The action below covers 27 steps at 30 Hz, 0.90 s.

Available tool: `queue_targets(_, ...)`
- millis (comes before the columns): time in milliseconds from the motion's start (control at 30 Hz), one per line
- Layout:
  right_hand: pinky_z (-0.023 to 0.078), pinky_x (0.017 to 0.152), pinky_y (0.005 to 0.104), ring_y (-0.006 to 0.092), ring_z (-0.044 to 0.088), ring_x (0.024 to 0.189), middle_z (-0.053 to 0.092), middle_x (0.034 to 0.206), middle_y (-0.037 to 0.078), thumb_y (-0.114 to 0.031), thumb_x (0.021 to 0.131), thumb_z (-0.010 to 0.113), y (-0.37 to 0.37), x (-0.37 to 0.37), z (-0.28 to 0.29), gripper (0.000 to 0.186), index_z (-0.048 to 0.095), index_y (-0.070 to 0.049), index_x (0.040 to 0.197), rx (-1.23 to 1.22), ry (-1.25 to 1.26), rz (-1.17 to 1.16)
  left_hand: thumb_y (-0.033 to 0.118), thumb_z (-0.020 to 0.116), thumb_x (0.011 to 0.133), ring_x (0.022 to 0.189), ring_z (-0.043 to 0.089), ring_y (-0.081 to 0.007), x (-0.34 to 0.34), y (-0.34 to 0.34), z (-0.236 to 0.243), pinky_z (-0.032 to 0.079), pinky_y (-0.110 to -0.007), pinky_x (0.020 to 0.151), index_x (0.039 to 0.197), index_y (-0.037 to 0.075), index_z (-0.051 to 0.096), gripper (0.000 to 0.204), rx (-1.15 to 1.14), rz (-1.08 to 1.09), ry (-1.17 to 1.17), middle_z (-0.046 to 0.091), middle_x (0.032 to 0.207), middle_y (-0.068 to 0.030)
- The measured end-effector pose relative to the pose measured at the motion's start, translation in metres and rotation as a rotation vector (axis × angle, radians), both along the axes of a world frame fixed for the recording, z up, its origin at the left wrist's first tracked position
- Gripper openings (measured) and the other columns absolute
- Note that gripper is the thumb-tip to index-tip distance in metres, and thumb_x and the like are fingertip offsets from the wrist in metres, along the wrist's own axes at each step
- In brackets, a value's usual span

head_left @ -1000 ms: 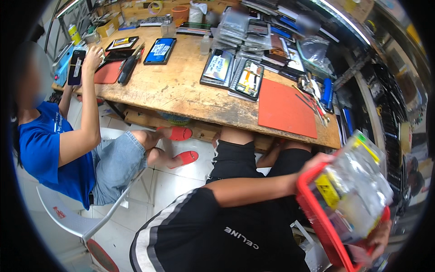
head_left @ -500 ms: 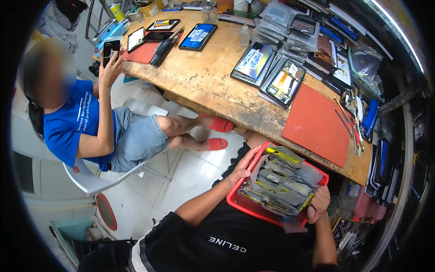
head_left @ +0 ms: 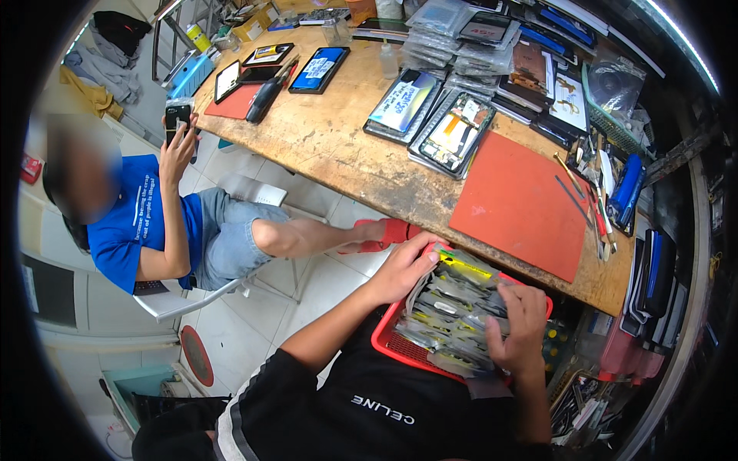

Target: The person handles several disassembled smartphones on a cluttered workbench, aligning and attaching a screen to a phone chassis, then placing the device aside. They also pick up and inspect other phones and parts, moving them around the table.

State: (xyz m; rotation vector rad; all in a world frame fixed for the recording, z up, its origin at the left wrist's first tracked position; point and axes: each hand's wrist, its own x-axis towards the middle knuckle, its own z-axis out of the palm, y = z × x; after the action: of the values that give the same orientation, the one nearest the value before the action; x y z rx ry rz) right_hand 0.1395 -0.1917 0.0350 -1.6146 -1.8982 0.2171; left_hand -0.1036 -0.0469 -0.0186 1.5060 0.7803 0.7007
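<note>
A red plastic basket [head_left: 415, 351] rests against my body at the table's front edge, packed with several thin grey plastic packets [head_left: 457, 307]. One packet with a yellow-green strip [head_left: 466, 266] stands out at the far end. My left hand [head_left: 405, 270] is closed on the basket's far left corner, thumb over the rim. Over the right part of the packets is my right hand [head_left: 524, 326], its fingers apart and slightly bent, thumb spread from them. Its fingertips are at the packets, and I see nothing held in it.
A wooden workbench [head_left: 338, 142] lies ahead with a red mat [head_left: 516, 207], an opened phone [head_left: 455, 132], tools [head_left: 603, 200] and stacked bagged parts [head_left: 438, 38]. At the left, a seated person in a blue shirt [head_left: 150, 223] holds a phone [head_left: 177, 121].
My right hand has let go of the basket's right side and moved in over the packets. My left hand has shifted to the far corner. The seated person's phone is lower in view.
</note>
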Motion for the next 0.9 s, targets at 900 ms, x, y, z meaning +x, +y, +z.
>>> queue_targets(900, 0.043, 0.08, 0.0474, 0.0356, 0.054, 0.087, 0.061, 0.101, 0.019, -0.017, 0.077, 0.068, 0.034, -0.014, -0.013, 0.048, 0.068, 0.003, 0.12, -0.029, 0.01, -0.079, 0.015, 0.07, 0.102, 0.079, 0.072, -0.0226, -0.321, 0.495, 0.053, 0.063, -0.034, 0.081, 0.101, 0.001, 0.068, 0.014, -0.141, 1.342, -0.186, 0.073, 0.088, -0.0106)
